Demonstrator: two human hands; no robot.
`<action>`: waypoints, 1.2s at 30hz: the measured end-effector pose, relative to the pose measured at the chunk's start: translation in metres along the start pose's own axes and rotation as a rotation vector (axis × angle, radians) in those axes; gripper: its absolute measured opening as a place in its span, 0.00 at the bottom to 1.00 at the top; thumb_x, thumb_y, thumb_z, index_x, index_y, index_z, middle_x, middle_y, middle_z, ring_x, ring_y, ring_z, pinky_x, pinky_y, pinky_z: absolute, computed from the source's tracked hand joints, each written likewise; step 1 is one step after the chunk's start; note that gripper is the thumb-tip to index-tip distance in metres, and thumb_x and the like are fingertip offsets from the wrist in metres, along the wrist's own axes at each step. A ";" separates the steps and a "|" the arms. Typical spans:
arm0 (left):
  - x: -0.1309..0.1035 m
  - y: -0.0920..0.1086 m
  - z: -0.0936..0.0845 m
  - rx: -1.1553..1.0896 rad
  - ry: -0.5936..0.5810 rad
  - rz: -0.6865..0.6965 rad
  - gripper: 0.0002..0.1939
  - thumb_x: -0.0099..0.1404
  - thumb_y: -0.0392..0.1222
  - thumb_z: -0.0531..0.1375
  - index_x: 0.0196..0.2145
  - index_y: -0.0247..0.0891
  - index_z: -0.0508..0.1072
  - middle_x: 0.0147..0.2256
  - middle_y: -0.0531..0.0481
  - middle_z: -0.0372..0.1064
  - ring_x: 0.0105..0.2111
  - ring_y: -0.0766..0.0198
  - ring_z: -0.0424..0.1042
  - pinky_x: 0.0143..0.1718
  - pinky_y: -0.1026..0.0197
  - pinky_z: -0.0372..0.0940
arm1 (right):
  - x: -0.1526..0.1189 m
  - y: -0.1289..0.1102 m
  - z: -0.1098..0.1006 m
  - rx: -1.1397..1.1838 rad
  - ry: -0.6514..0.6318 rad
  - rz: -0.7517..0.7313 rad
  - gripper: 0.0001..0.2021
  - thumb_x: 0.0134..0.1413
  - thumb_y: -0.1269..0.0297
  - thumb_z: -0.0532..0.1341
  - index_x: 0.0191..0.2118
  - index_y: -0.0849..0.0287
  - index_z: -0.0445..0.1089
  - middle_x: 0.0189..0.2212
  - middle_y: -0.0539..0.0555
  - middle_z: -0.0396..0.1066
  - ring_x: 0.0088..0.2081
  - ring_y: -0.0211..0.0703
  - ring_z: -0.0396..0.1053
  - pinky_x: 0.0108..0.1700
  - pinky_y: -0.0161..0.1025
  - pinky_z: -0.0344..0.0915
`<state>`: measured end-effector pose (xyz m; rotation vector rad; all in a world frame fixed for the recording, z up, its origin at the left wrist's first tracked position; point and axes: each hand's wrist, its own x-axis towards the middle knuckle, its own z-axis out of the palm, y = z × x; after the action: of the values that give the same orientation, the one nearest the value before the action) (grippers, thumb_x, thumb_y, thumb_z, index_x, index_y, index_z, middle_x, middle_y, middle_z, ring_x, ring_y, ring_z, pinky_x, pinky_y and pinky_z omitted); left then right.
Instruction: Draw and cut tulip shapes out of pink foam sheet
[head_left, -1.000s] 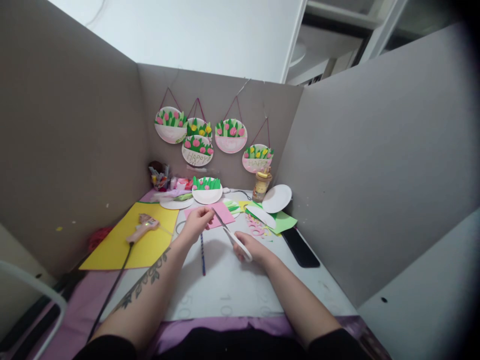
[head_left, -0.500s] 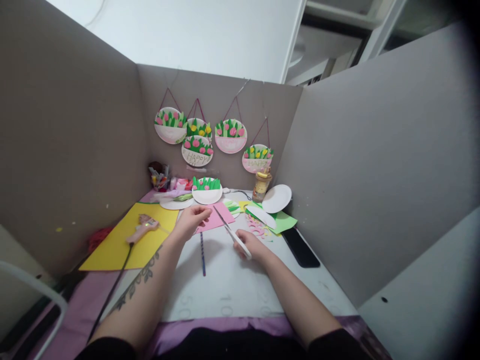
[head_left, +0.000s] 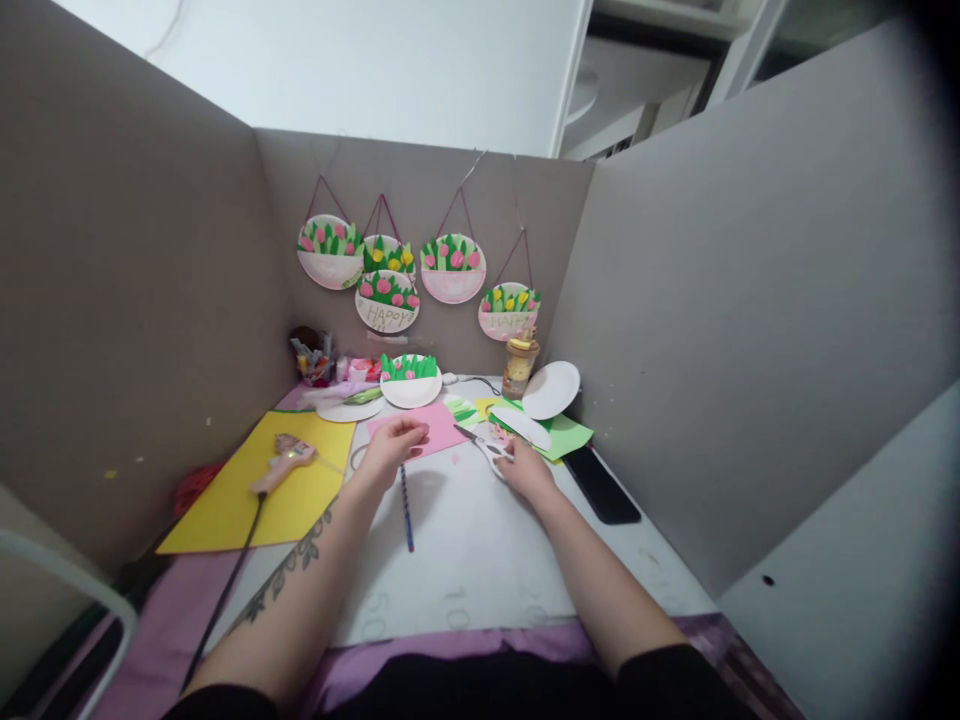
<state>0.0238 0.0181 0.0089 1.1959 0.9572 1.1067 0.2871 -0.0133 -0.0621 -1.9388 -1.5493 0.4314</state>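
Note:
My right hand (head_left: pixel 529 472) is closed round the handles of white-handled scissors (head_left: pixel 489 450). Their blades point up and left, low over the work surface. My left hand (head_left: pixel 396 446) is pinched over the near edge of a pink paper sheet (head_left: pixel 439 428); whatever is between its fingertips is too small to make out. Just below that hand lies a dark patterned pencil (head_left: pixel 406 510). A tiny pink scrap (head_left: pixel 455 458) rests between the two hands.
To the left, a glue gun (head_left: pixel 283 464) lies on yellow paper (head_left: pixel 225 490). Behind my hands stands a paper-plate flower basket (head_left: pixel 411 390). Right of them are white plates (head_left: pixel 553 390), green paper (head_left: pixel 570 438) and a black phone (head_left: pixel 600 486). Grey panels surround the table.
My right hand has moved right and away from me with the scissors, farther from my left hand. A small pink scrap now shows on the table. My left hand stays pinched.

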 end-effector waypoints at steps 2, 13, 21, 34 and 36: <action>-0.001 -0.003 0.003 0.067 0.010 0.012 0.20 0.44 0.50 0.68 0.29 0.34 0.70 0.30 0.48 0.71 0.30 0.65 0.71 0.30 0.65 0.64 | 0.000 -0.001 0.001 -0.068 0.039 0.017 0.11 0.46 0.58 0.60 0.36 0.57 0.64 0.33 0.59 0.70 0.36 0.52 0.68 0.34 0.42 0.58; -0.009 -0.016 0.021 0.290 0.024 0.136 0.19 0.49 0.52 0.65 0.32 0.36 0.69 0.28 0.49 0.71 0.29 0.62 0.71 0.28 0.63 0.63 | -0.008 -0.019 -0.007 -0.118 0.218 -0.102 0.06 0.48 0.65 0.58 0.33 0.60 0.68 0.38 0.62 0.69 0.45 0.53 0.64 0.44 0.43 0.58; -0.019 -0.024 0.019 0.750 0.091 0.615 0.05 0.59 0.41 0.58 0.32 0.43 0.74 0.35 0.46 0.73 0.40 0.57 0.70 0.43 0.60 0.62 | -0.026 -0.104 0.011 1.012 -0.347 0.046 0.14 0.43 0.54 0.61 0.33 0.58 0.61 0.27 0.50 0.69 0.24 0.35 0.66 0.22 0.30 0.54; -0.009 -0.023 0.022 0.425 -0.069 0.245 0.14 0.60 0.49 0.55 0.35 0.36 0.72 0.34 0.45 0.73 0.33 0.60 0.72 0.29 0.61 0.67 | -0.023 -0.091 0.024 0.787 0.063 -0.279 0.08 0.44 0.66 0.57 0.33 0.56 0.58 0.26 0.47 0.62 0.27 0.36 0.64 0.30 0.35 0.61; -0.009 -0.023 0.023 0.372 -0.103 0.168 0.15 0.58 0.51 0.57 0.33 0.35 0.71 0.30 0.47 0.71 0.29 0.62 0.70 0.26 0.63 0.66 | -0.023 -0.088 0.022 0.661 0.076 -0.338 0.07 0.46 0.67 0.56 0.34 0.56 0.58 0.27 0.48 0.63 0.29 0.37 0.64 0.32 0.35 0.61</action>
<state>0.0476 0.0039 -0.0103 1.6452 1.0247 1.0121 0.2013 -0.0188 -0.0248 -1.1561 -1.4132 0.6180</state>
